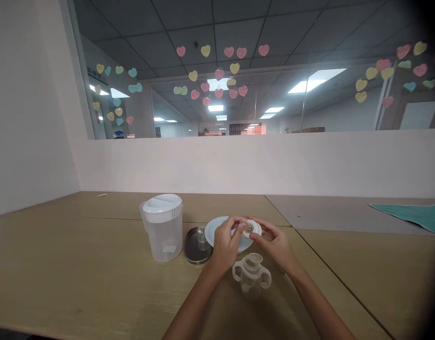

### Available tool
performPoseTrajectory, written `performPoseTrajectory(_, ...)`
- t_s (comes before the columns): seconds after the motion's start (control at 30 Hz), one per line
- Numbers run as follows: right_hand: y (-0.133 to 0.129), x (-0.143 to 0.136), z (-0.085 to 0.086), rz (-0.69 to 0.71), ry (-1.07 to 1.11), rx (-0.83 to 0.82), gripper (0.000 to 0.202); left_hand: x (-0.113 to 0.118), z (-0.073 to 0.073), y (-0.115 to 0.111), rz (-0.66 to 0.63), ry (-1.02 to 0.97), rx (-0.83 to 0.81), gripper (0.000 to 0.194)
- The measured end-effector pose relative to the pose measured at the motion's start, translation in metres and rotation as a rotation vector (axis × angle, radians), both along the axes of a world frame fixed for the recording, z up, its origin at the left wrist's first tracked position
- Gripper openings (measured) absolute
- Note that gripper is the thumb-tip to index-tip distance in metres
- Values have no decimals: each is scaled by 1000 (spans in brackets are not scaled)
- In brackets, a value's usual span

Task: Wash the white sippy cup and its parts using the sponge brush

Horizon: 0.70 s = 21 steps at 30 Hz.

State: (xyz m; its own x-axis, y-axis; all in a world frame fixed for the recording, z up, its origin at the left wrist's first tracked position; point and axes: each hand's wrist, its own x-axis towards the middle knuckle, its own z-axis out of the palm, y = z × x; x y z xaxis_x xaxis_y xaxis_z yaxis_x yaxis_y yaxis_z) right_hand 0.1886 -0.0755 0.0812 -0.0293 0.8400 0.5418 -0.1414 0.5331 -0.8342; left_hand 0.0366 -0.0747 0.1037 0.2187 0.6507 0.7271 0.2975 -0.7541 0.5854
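Note:
Both hands meet over a pale plate [212, 230] on the table. My right hand [278, 244] is closed on a white bottle collar [255, 227], thumb and fingers at its rim. Against the collar's middle, my left hand [227, 243] pinches a small clear piece that looks like a bottle teat [246, 227]; my fingers partly cover it. Just below my hands, a clear baby bottle [251, 278] with two side handles stands upright on the table, its top wide and translucent. Neither hand touches it.
Left of the plate lies a round dark metal tray [194, 254] with a small clear cup [202, 240] in it. A lidded translucent pitcher [165, 236] stands further left. A teal cloth [413, 216] lies far right. Behind the table [97, 274] rises a white wall [217, 165] with a window.

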Motion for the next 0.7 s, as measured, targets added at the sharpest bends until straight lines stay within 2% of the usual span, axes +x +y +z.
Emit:
performPoseTrajectory(0.17, -4, 2, -15, -150, -14, 59, 45, 2, -2, -14, 0, 153, 166, 22)
performPoseTrajectory(0.37, -16, 5, -27, -292, -164, 234, 39, 7, -4, -24, -104, 111, 5, 21)
performPoseTrajectory(0.5, -25, 3, -37, -317, -119, 207, 37, 12, -6, -32, -175, 72, -9, 20)
performPoseTrajectory(0.7, -39, -13, -56, -546, -37, 146, 42, 16, -16, -36, -238, 44, -130, 21)
